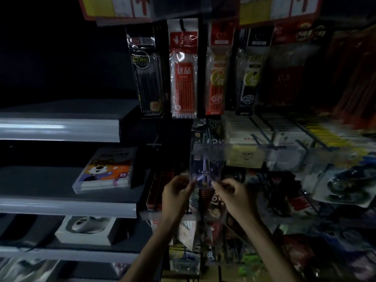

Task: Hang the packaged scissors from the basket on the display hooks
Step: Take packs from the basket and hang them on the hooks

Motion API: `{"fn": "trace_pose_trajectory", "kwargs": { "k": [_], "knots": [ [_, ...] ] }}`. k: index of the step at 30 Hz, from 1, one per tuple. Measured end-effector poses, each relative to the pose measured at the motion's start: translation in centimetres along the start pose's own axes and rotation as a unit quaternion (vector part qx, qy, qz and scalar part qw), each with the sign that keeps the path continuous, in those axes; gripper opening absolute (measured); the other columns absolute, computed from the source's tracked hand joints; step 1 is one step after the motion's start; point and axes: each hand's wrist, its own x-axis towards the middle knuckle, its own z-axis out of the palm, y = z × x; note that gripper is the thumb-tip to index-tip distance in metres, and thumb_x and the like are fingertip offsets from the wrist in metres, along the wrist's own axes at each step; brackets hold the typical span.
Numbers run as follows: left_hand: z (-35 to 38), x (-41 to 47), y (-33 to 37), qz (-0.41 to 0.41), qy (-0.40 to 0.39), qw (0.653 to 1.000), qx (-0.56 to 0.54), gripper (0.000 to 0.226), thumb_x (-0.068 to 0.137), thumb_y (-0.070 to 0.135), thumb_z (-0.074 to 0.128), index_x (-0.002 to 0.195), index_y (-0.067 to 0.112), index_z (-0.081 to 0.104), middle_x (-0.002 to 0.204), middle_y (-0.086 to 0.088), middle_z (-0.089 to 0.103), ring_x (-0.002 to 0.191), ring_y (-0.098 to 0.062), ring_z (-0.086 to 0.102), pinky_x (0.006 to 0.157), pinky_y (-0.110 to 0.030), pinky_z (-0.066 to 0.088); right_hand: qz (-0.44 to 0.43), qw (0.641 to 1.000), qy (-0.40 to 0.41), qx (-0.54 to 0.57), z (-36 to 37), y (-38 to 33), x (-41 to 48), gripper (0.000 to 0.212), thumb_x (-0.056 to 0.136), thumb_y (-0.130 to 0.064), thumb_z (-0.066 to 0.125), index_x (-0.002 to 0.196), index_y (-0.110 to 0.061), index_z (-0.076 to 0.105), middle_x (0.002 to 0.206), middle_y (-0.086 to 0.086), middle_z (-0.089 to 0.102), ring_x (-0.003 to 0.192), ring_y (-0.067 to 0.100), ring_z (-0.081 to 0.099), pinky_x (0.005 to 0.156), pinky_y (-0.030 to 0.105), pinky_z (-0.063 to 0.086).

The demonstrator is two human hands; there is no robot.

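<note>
Purple scissors pack (204,173): held upright before the lower display row, long axis vertical, top just under the clear price strip (211,153).
Left hand (177,193): lower left edge is pinched.
Right hand (234,193): lower right edge is pinched; neither hand is nearer.
Bare hook (155,144): apparently up-left of the pack; dim.
Grey shelf (81,206): edge at left; right side is crowded.

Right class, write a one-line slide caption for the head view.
Left hand and right hand pinch a scissors package below hanging pen packs.

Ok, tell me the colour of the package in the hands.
The package looks purple, dimly, in the head view.
</note>
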Motion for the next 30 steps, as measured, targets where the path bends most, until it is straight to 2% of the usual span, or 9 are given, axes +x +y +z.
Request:
{"fn": "trace_pose_trajectory", "kwargs": {
  "k": [4,8,12,17,21,24,26,28,30],
  "knots": [
    [0.0,-0.1,-0.4,-0.015,0.002,1.000,0.011,0.016,0.095,0.033,0.076,0.091,0.018,0.079,0.084,0.001,0.079,0.080,-0.016,0.076,0.072,-0.038,0.060,0.010,1.000,-0.004,0.025,0.2,0.5,0.5,0.031,0.093,-0.041,0.073,0.071,-0.021,0.065,0.055,-0.011,0.057,0.055,0.006,0.054,0.058,0.031,0.037],
    [0.3,0.7,0.0,-0.031,0.024,0.999,0.007,0.015,0.094,0.029,0.078,0.084,0.018,0.079,0.077,-0.001,0.078,0.073,-0.018,0.077,0.064,-0.039,0.058,0.012,0.999,0.020,0.026,0.6,0.6,1.6,0.032,0.092,-0.043,0.073,0.066,-0.028,0.061,0.053,-0.018,0.057,0.052,-0.001,0.051,0.057,0.028,0.038],
    [1.0,1.5,0.5,-0.041,0.048,0.998,-0.016,0.014,0.094,0.023,0.078,0.083,0.014,0.079,0.076,-0.003,0.078,0.073,-0.020,0.076,0.061,-0.033,0.059,0.003,0.999,0.048,0.012,0.7,-0.2,2.8,0.038,0.092,-0.041,0.073,0.062,-0.025,0.056,0.052,-0.015,0.056,0.052,0.005,0.052,0.056,0.033,0.038],
    [2.1,2.6,0.2,-0.066,0.066,0.993,-0.070,0.009,0.093,0.018,0.079,0.092,0.009,0.078,0.085,-0.007,0.079,0.081,-0.025,0.078,0.073,-0.040,0.065,0.032,0.997,0.063,-0.010,0.9,-0.8,4.1,0.027,0.090,-0.044,0.074,0.070,-0.028,0.065,0.061,-0.009,0.066,0.063,0.014,0.066,0.063,0.039,0.053],
    [2.5,2.9,-0.6,-0.076,0.065,0.991,-0.088,0.011,0.093,0.016,0.080,0.104,0.013,0.079,0.097,-0.007,0.080,0.090,-0.023,0.078,0.078,-0.037,0.064,0.059,0.997,0.041,-0.041,0.9,-1.0,4.3,0.016,0.084,-0.049,0.074,0.076,-0.036,0.068,0.071,-0.011,0.071,0.071,0.012,0.069,0.071,0.041,0.060],
    [2.4,2.7,-1.3,-0.091,0.053,0.991,-0.087,0.023,0.093,0.004,0.075,0.114,0.014,0.077,0.105,-0.008,0.080,0.095,-0.020,0.078,0.082,-0.036,0.063,0.067,0.997,0.015,-0.035,1.1,0.0,4.3,0.038,0.063,-0.069,0.062,0.088,-0.042,0.072,0.074,-0.011,0.073,0.073,0.013,0.071,0.075,0.044,0.061],
    [2.4,2.6,-1.5,-0.095,0.046,0.990,-0.090,0.030,0.093,-0.003,0.071,0.117,0.015,0.075,0.108,-0.008,0.080,0.098,-0.021,0.078,0.086,-0.037,0.063,0.076,0.996,-0.004,-0.035,1.1,0.1,4.1,0.047,0.068,-0.063,0.067,0.107,-0.038,0.073,0.081,-0.009,0.073,0.078,0.014,0.073,0.079,0.045,0.062],
    [2.4,2.7,-1.6,-0.096,0.042,0.991,-0.084,0.033,0.094,-0.002,0.070,0.124,0.010,0.073,0.112,-0.010,0.079,0.101,-0.023,0.077,0.089,-0.041,0.063,0.089,0.995,-0.022,-0.033,1.0,-0.8,3.9,0.038,0.081,-0.046,0.074,0.117,-0.034,0.071,0.090,-0.009,0.073,0.084,0.014,0.073,0.085,0.044,0.061],
    [2.4,2.9,-1.7,-0.099,0.039,0.991,-0.086,0.035,0.095,-0.002,0.068,0.128,0.008,0.072,0.114,-0.011,0.078,0.102,-0.025,0.077,0.090,-0.042,0.062,0.094,0.994,-0.025,-0.040,1.0,-1.3,3.9,0.022,0.085,-0.042,0.074,0.106,-0.038,0.070,0.092,-0.011,0.073,0.087,0.015,0.073,0.086,0.044,0.060]
  ]
}}
